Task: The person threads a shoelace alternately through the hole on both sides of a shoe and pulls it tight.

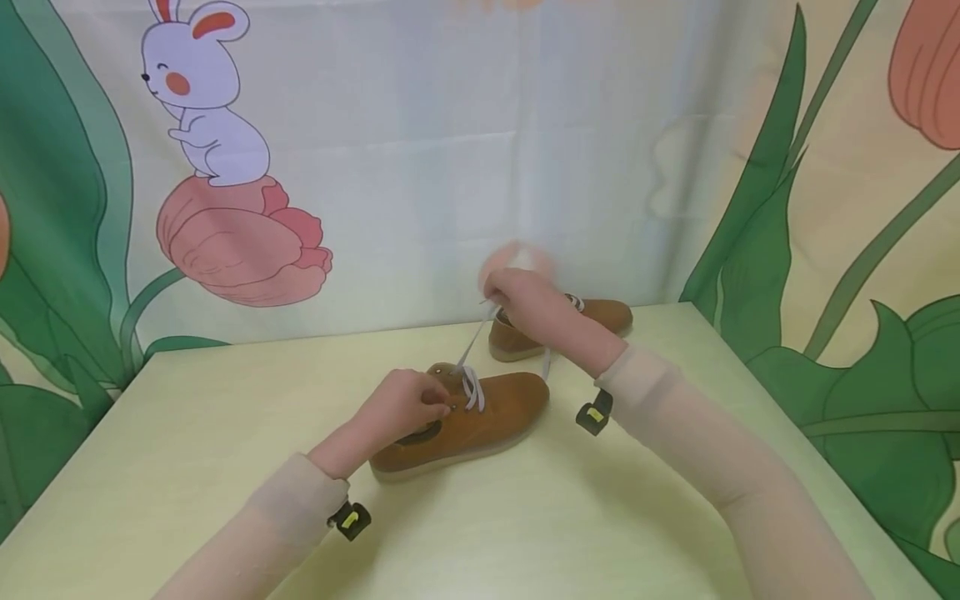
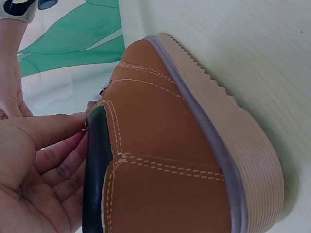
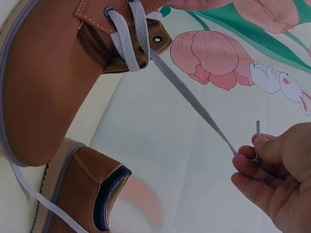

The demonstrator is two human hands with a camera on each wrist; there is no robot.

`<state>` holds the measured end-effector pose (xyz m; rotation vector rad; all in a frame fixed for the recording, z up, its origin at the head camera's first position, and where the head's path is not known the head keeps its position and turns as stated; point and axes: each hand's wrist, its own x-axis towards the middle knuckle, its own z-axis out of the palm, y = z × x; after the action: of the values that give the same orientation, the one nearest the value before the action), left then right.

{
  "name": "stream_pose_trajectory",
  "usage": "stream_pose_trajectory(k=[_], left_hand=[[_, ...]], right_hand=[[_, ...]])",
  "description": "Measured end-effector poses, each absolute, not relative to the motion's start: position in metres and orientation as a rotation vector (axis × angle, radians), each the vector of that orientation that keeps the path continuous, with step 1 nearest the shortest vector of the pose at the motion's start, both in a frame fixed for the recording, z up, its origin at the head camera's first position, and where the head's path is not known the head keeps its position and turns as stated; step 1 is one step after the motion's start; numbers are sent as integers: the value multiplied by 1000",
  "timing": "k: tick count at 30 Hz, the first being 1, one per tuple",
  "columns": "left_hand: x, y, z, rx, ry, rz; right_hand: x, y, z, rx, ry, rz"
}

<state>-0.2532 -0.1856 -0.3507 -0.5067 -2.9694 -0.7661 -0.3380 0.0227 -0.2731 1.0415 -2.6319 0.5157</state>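
Observation:
A brown leather shoe (image 1: 495, 417) with a pale sole lies on the table, its toe pointing right. My left hand (image 1: 408, 400) pinches the edge of its opening beside the eyelets, thumb and fingers at the dark collar (image 2: 95, 165) in the left wrist view. Above and beyond the shoe, my right hand (image 1: 528, 304) holds one end of the grey-white shoelace (image 3: 189, 99) between thumb and fingers. The lace runs taut from the eyelets to that hand, and its tip (image 3: 258, 127) sticks up past the thumb. Loops of lace (image 3: 129, 41) cross the shoe's tongue.
A second brown shoe (image 1: 611, 315) stands behind, near the table's back edge, partly hidden by my right hand and wrist. Another length of lace (image 3: 46, 201) trails between the two shoes. A printed curtain (image 1: 420, 167) with a rabbit and tulips hangs behind the pale table (image 1: 225, 417).

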Motion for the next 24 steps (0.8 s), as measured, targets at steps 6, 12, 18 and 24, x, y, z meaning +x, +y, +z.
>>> stream_pose_trajectory(k=[6,12,18,24], left_hand=[[-251,-185,-351,-486,-2971,-753],[-248,-198,-344,-527,-2943,-720],[-246,-221,-330,-520,-2889,-688],[-247,-238,-327,-448,-2920,-640]], right_hand=[[-328,25,-273,1075,-2573,711],[-303,18,-263,1169,-2503,931],[-266,0,-276,1494,-2306,867],[-227,-17,-317,1744,-2215,251]])
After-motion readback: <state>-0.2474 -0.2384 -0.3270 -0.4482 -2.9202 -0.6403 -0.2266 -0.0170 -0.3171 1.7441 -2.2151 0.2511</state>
